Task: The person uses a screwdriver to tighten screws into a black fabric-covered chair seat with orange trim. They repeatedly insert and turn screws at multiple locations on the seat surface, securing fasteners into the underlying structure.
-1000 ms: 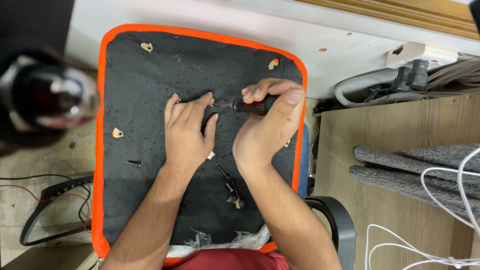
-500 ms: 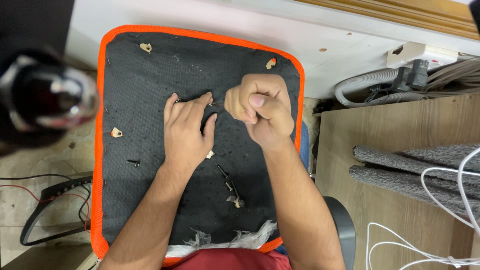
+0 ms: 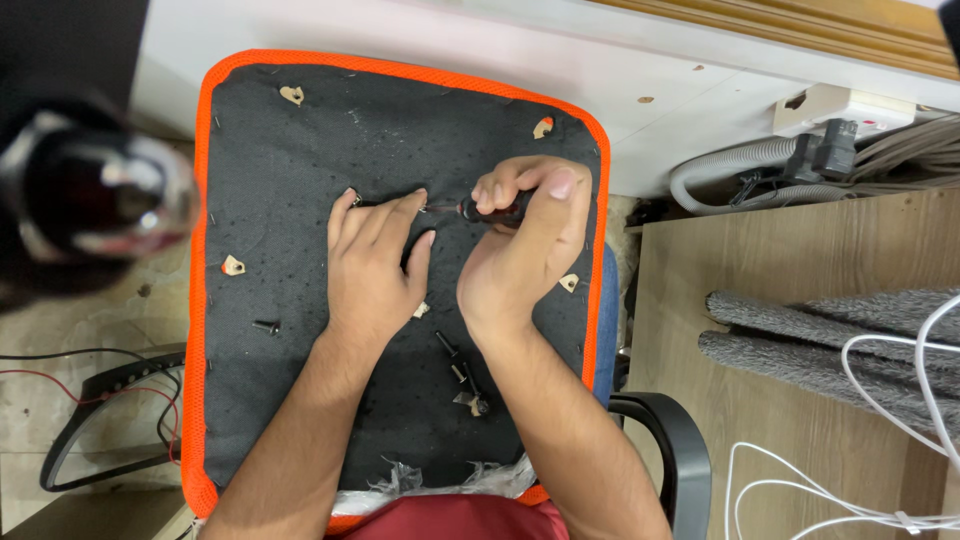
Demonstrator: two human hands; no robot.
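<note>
here your left hand (image 3: 372, 262) lies palm down on the black fabric underside of the orange-edged seat cushion (image 3: 280, 180), fingers stretched out nearly straight and close together, their tips pressed to the cloth near the middle of the panel; it grips nothing. your right hand (image 3: 525, 245) is curled into a fist around the dark-handled screwdriver (image 3: 492, 208), thumb laid over the top, so only a short piece of the handle shows between the fingers. the thin metal shaft points left and its tip meets the fabric just beside your left index fingertip; what it bears on is too small to tell. the two hands are almost touching at that spot.

around them, small tan mounting holes (image 3: 292, 95) break the fabric near the corners and edges of the panel. a short black screw (image 3: 266, 326) lies alone near the left edge, well apart from your hands. a few more dark bolts (image 3: 462, 372) lie in a loose line just below your right wrist. frayed white lining (image 3: 420, 478) hangs out at the near edge of the cushion. a black chair armrest (image 3: 672, 440) curves at the right, beside the light wooden board (image 3: 800, 380) carrying white cables (image 3: 850, 490).
</note>
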